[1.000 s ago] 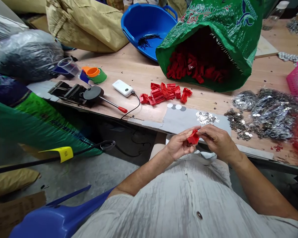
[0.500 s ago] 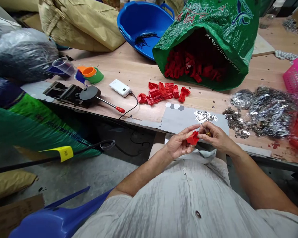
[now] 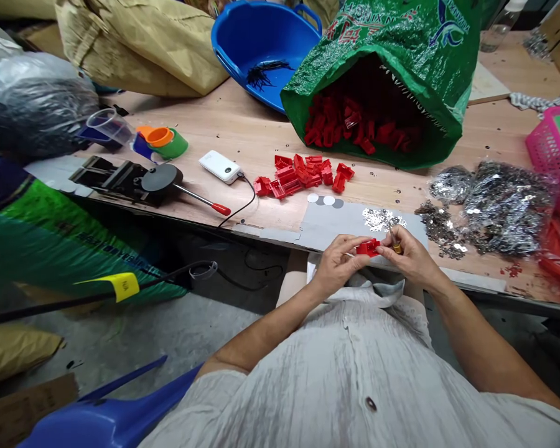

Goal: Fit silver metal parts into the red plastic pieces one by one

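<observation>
Above my lap at the table's front edge, my left hand point(image 3: 340, 264) grips a small red plastic part point(image 3: 368, 247) between thumb and fingers. My right hand point(image 3: 409, 254) is closed around a small tool with a yellow handle point(image 3: 396, 246) and a thin metal shaft; it looks like a screwdriver. Its fingertips are at the right end of the red part, and whether they touch it I cannot tell. Just beyond the hands, small silvery metal pieces point(image 3: 381, 219) lie heaped on a grey sheet point(image 3: 322, 227).
Loose red parts point(image 3: 298, 175) lie before a green sack point(image 3: 382, 68) holding more. A black device with a red-tipped lever point(image 3: 163, 179) and a white power bank point(image 3: 220, 166) are left. Bagged metal pieces point(image 3: 508, 202) and a pink basket point(image 3: 548, 146) are right; a blue basin point(image 3: 261, 37) stands behind.
My left hand has turned the red part, which now lies more level with its open side differently placed. The yellow-handled tool has shifted slightly right. The whole view has moved a little.
</observation>
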`<state>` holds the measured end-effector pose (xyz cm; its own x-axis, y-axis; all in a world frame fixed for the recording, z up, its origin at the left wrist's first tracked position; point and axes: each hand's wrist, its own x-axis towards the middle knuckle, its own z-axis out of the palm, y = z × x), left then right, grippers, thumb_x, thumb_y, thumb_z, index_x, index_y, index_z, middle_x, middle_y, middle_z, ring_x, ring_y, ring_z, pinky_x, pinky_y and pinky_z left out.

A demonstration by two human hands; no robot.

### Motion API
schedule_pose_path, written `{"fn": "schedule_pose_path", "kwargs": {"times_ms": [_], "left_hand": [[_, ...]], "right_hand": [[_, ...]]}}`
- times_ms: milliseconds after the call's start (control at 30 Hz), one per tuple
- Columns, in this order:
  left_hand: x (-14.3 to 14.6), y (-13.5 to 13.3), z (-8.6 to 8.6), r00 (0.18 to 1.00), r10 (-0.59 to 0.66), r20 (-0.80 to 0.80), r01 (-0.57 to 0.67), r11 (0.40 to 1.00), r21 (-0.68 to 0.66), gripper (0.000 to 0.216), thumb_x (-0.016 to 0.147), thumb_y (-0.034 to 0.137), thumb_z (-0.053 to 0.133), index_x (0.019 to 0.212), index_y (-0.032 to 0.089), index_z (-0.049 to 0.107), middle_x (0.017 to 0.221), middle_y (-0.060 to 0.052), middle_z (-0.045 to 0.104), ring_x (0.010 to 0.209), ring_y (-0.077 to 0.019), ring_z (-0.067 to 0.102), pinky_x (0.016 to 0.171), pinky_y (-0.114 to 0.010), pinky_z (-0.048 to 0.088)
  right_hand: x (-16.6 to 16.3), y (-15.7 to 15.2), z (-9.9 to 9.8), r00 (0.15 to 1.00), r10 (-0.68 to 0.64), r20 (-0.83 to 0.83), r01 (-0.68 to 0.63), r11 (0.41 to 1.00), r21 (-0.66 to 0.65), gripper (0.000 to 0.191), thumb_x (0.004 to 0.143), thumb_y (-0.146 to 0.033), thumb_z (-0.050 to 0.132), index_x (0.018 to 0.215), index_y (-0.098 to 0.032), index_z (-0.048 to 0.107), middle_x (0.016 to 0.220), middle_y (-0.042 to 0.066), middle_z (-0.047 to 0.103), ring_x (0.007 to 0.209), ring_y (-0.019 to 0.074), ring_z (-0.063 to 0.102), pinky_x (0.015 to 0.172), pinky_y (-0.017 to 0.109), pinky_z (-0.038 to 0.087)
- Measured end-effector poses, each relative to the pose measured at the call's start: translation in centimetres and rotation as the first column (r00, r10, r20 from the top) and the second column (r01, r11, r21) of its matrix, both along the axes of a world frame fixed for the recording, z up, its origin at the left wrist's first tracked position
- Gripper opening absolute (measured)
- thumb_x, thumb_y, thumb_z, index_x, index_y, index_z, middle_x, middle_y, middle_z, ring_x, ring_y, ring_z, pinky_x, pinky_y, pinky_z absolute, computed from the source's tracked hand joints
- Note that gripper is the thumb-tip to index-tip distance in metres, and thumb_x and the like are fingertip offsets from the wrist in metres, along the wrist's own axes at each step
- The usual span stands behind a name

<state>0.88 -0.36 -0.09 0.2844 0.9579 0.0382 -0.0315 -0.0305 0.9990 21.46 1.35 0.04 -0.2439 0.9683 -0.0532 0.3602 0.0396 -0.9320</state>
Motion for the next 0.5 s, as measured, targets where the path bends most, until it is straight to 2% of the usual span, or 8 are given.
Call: {"fn": "schedule_pose_path", "kwargs": {"times_ms": [67, 100, 167, 300, 500], "left_hand": [[0.1, -0.2, -0.2, 0.981, 0.103, -0.166, -0.048, 0.951, 0.306, 0.043, 0.082, 0.043, 0.074, 0.118, 0.020, 0.068, 0.111, -0.010, 0.066, 0.099, -0.0193, 0.065, 0.081, -0.031, 0.057], [0.2, -0.4, -0.3, 0.963, 0.151, -0.222, -0.048, 0.910, 0.411, 0.039, 0.083, 0.038, 0.073, 0.118, 0.020, 0.068, 0.108, -0.009, 0.067, 0.101, -0.0194, 0.064, 0.085, -0.032, 0.056], [0.2, -0.6, -0.6, 0.935, 0.215, -0.282, -0.036, 0.849, 0.528, 0.031, 0.088, 0.032, 0.069, 0.116, 0.019, 0.067, 0.102, -0.008, 0.070, 0.096, -0.0180, 0.066, 0.086, -0.032, 0.055], [0.0, -1.0, -1.0, 0.928, 0.230, -0.292, -0.020, 0.815, 0.579, 0.028, 0.087, 0.029, 0.070, 0.113, 0.019, 0.066, 0.098, -0.007, 0.073, 0.091, -0.0179, 0.068, 0.081, -0.030, 0.055], [-0.2, -1.5, -1.7, 0.951, 0.159, -0.264, 0.013, 0.835, 0.549, 0.027, 0.088, 0.029, 0.069, 0.113, 0.020, 0.068, 0.099, -0.007, 0.074, 0.090, -0.0182, 0.069, 0.081, -0.032, 0.056]], "right_hand": [[0.0, -0.3, -0.2, 1.000, -0.006, 0.013, 0.006, 1.000, 0.002, 0.025, 0.089, -0.041, 0.064, 0.086, -0.024, 0.046, 0.082, -0.002, 0.051, 0.073, 0.0147, 0.048, 0.067, 0.030, 0.039], [-0.1, -0.5, -0.4, 1.000, -0.007, 0.015, 0.007, 1.000, 0.001, 0.024, 0.089, -0.041, 0.064, 0.086, -0.024, 0.047, 0.081, -0.002, 0.051, 0.073, 0.0148, 0.048, 0.068, 0.030, 0.039], [-0.4, -1.0, -0.8, 1.000, -0.016, -0.014, 0.015, 1.000, -0.024, 0.024, 0.088, -0.041, 0.065, 0.087, -0.024, 0.048, 0.082, -0.002, 0.052, 0.073, 0.0145, 0.049, 0.068, 0.030, 0.039], [-1.2, -2.0, -1.4, 0.981, -0.065, -0.182, 0.033, 0.984, -0.174, 0.028, 0.085, -0.043, 0.068, 0.091, -0.024, 0.048, 0.086, -0.002, 0.052, 0.071, 0.0128, 0.049, 0.065, 0.028, 0.040], [-1.2, -2.9, -0.8, 0.940, -0.099, -0.326, -0.026, 0.933, -0.359, 0.038, 0.079, -0.047, 0.074, 0.093, -0.023, 0.047, 0.078, -0.005, 0.047, 0.063, 0.0094, 0.041, 0.057, 0.024, 0.033]]}}
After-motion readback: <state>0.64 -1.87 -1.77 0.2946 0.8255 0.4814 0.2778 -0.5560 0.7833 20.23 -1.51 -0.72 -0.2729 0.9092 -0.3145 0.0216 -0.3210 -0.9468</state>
